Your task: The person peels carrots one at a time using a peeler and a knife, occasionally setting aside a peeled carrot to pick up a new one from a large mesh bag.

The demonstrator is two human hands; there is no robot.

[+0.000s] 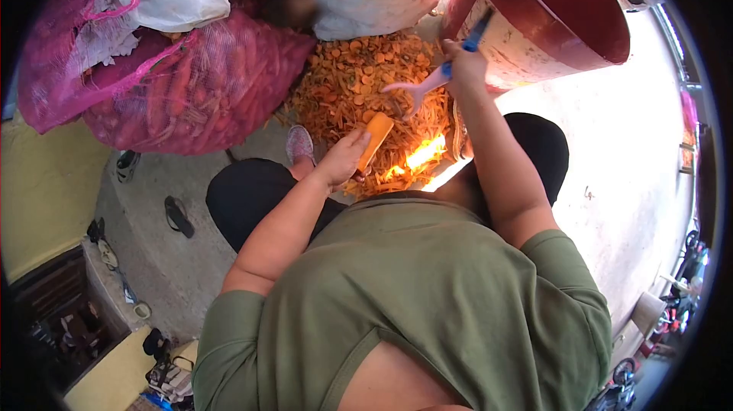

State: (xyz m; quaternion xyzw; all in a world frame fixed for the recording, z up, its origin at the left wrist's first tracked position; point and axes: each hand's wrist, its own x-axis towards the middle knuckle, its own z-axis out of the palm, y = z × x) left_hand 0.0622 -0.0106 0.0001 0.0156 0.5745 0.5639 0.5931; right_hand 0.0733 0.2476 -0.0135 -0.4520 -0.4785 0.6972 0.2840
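My left fingers (357,140) grip the carrot (377,138) above the near side of the peelings pile (347,79); my right fingers (456,50) wrap the peeler (435,78), above the pile's right side. I'd keep fingertips off the peeler's path, strokes light.

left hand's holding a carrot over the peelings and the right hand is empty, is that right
The right hand isn't empty: the head view shows it gripping a pink-and-blue peeler. The left hand does hold a carrot over the peelings.
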